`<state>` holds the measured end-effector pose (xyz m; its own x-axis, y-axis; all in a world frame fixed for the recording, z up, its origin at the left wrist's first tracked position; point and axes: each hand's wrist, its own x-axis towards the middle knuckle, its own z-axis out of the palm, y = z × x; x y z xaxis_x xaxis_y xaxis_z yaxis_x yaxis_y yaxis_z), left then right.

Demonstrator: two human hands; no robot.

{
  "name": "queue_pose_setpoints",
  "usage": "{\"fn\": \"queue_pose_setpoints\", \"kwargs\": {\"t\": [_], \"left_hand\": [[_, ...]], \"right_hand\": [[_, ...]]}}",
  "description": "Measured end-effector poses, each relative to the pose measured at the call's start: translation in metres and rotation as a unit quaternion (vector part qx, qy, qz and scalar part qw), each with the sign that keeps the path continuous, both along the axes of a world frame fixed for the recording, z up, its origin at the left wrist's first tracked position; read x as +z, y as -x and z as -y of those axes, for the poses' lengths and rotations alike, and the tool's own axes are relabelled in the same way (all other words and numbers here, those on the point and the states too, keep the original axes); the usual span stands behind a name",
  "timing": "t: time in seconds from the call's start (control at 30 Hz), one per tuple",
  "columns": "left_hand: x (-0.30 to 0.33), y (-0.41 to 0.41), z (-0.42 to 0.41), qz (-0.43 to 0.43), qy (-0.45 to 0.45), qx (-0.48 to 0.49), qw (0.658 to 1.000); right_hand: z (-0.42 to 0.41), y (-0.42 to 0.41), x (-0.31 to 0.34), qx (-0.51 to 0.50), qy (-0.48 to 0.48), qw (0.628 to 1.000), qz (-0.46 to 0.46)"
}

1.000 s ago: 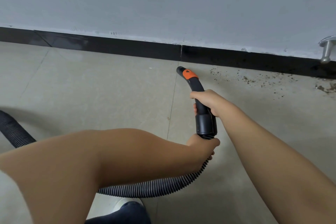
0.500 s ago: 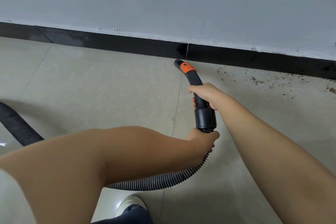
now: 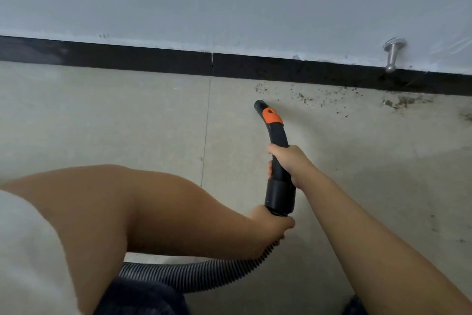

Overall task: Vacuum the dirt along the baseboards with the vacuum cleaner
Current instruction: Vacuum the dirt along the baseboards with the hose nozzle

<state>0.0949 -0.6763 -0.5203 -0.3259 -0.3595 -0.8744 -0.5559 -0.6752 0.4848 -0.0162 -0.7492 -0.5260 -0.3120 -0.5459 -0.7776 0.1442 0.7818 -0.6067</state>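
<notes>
Two hands: both grip one black vacuum wand, at centre right of the frame.
Right hand (image 3: 287, 161): fingers curled tight round the wand's curved handle, thumb side toward the wall; its forearm runs off the lower right corner.
Left hand (image 3: 272, 231): fingers clamped round the hose where it joins the wand's wide cuff; its forearm crosses the lower left of the frame.
Wand (image 3: 278, 151): black, curved, with an orange tab (image 3: 272, 115) near its tip; it points up the frame toward the wall.
Nozzle (image 3: 260, 104): open end low over the floor, just below the left edge of the dirt; contact with the floor cannot be told.
Hose (image 3: 194, 272): grey, ribbed, curving from the left hand toward the bottom centre.
Dirt (image 3: 306, 97): dark crumbs scattered along the foot of the baseboard, from upper centre to the right edge, thickest at far right.
Baseboard (image 3: 153, 60): black strip across the upper frame, under a pale wall.
Doorstop (image 3: 393, 58): metal, fixed to the wall at upper right.
Floor (image 3: 102, 115): beige tiles with thin joints.
</notes>
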Motion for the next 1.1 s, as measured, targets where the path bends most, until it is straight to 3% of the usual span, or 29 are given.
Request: {"fn": "queue_pose_setpoints", "kwargs": {"t": [0.43, 0.87, 1.1], "left_hand": [[0.009, 0.023, 0.003, -0.004, 0.025, -0.048, 0.999], [-0.002, 0.009, 0.021, -0.006, 0.022, 0.011, 1.0], [-0.006, 0.008, 0.034, -0.002, 0.029, 0.018, 0.999]], "right_hand": [[-0.011, 0.039, 0.0, -0.118, 0.004, 0.993, 0.024], [0.024, 0.013, 0.001, -0.02, 0.006, 1.0, 0.017], [0.033, 0.013, -0.003, -0.032, 0.015, 0.999, 0.008]]}}
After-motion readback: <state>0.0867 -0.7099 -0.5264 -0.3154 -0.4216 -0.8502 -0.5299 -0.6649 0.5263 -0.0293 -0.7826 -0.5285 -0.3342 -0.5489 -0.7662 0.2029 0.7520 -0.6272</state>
